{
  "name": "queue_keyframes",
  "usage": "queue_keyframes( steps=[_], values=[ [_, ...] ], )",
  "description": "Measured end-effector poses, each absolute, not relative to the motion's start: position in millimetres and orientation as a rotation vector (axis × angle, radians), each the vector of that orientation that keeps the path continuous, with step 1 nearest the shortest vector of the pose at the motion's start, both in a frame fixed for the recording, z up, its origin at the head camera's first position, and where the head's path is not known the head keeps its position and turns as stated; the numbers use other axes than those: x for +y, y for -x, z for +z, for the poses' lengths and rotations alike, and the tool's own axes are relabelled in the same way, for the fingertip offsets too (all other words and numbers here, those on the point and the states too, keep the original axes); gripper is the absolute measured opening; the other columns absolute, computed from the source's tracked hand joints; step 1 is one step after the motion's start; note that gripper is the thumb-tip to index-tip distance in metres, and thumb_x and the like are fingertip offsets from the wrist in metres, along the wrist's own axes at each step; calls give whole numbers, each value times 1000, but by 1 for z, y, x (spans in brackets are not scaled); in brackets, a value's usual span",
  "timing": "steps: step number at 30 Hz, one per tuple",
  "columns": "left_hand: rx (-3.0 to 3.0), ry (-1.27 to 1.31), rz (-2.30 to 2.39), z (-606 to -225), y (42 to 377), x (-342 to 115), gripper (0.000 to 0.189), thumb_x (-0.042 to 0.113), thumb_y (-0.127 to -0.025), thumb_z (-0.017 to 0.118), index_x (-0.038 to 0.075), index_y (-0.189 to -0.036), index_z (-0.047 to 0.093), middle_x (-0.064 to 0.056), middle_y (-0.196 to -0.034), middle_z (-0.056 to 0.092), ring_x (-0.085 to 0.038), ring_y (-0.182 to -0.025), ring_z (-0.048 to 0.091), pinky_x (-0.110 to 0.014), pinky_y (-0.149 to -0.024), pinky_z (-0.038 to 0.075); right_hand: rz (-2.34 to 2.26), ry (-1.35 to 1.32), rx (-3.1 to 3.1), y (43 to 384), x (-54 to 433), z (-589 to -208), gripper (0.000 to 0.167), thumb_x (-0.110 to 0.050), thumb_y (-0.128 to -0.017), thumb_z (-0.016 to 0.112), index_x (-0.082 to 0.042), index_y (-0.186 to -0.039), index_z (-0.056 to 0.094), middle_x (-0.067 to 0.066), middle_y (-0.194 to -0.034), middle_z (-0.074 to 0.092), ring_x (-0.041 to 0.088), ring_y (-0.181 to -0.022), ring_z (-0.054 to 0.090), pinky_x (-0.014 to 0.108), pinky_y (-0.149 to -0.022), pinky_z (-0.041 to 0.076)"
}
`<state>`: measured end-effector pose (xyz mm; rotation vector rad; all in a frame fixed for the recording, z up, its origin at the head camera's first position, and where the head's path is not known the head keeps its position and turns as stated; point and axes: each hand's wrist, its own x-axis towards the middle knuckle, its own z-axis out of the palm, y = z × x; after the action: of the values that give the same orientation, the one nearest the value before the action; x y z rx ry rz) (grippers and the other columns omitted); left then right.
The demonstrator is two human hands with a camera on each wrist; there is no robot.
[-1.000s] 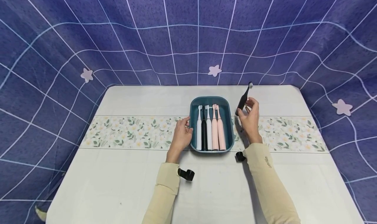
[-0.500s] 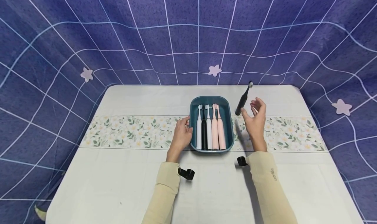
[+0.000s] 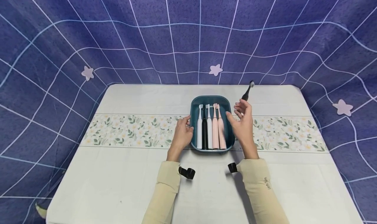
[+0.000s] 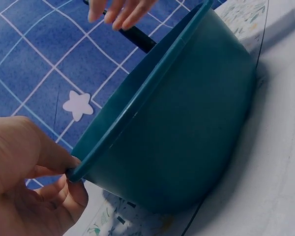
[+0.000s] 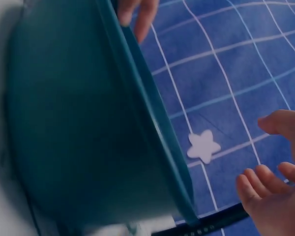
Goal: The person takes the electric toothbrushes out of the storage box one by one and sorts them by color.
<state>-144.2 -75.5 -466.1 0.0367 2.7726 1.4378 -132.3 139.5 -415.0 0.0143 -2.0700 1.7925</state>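
A teal plastic basket (image 3: 212, 151) lies before me with electric toothbrushes side by side in it: two white ones, the outer white toothbrush (image 3: 199, 132) leftmost, a black toothbrush (image 3: 205, 135) between them, and two pink ones, with a pink toothbrush (image 3: 221, 135) at the right. My left hand (image 3: 181, 135) pinches the basket's left rim between thumb and fingers, plain in the left wrist view. At the right rim my right hand (image 3: 243, 129) hovers, fingers loosely bent, holding nothing. Behind it another black toothbrush (image 3: 246, 94) stands upright on the table, its lower part hidden by the hand.
A white tablecloth (image 3: 132, 181) with a flowered band (image 3: 132, 130) covers the table. Blue gridded cloth (image 3: 182, 37) hangs behind and at both sides, with star shapes on it. Black wrist cameras (image 3: 187, 173) sit at both cuffs.
My right hand has let go of the standing black toothbrush, drawn back to its right, then moved left to the basket's right rim. The left hand stays on the rim.
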Motion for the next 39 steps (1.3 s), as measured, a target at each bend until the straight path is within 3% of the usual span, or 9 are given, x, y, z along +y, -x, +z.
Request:
queue_keyframes(
  steps=[8,14,21,29,39],
  values=[
    [2772,-42,1448,-466,144,-75,47,1,-92,55,1,-138,46,-11,-107,48,-15,-78,50,-30,-75,44,1747,-23,-2238,147,123,-452,70,-5,-84,70,1,-142,31,24,-129,48,38,-118,50,45,-101,43],
    [2788,-41,1432,-465,144,-76,47,2,-91,55,2,-138,47,-11,-106,48,-15,-79,49,-31,-77,42,1710,26,-2443,146,106,-457,74,-6,-82,71,4,-142,30,26,-125,50,38,-111,54,45,-95,46],
    [2772,-39,1443,-464,144,-76,48,3,-92,55,2,-139,46,-10,-106,48,-16,-78,51,-32,-77,44,1560,109,-2763,144,90,-458,83,-17,-82,74,3,-145,26,19,-119,54,30,-105,56,42,-91,46],
    [2768,-51,1421,-464,143,-76,48,3,-92,54,2,-139,45,-10,-106,47,-15,-77,52,-31,-75,45,1503,77,-2890,144,82,-460,77,-18,-83,73,5,-142,30,15,-105,55,22,-88,53,38,-79,44],
    [2777,-45,1396,-464,144,-75,48,3,-92,54,2,-139,45,-11,-106,48,-16,-78,50,-32,-76,44,1273,63,-3006,145,72,-455,68,-22,-83,73,5,-137,41,19,-111,62,30,-99,60,43,-87,48]
  ],
)
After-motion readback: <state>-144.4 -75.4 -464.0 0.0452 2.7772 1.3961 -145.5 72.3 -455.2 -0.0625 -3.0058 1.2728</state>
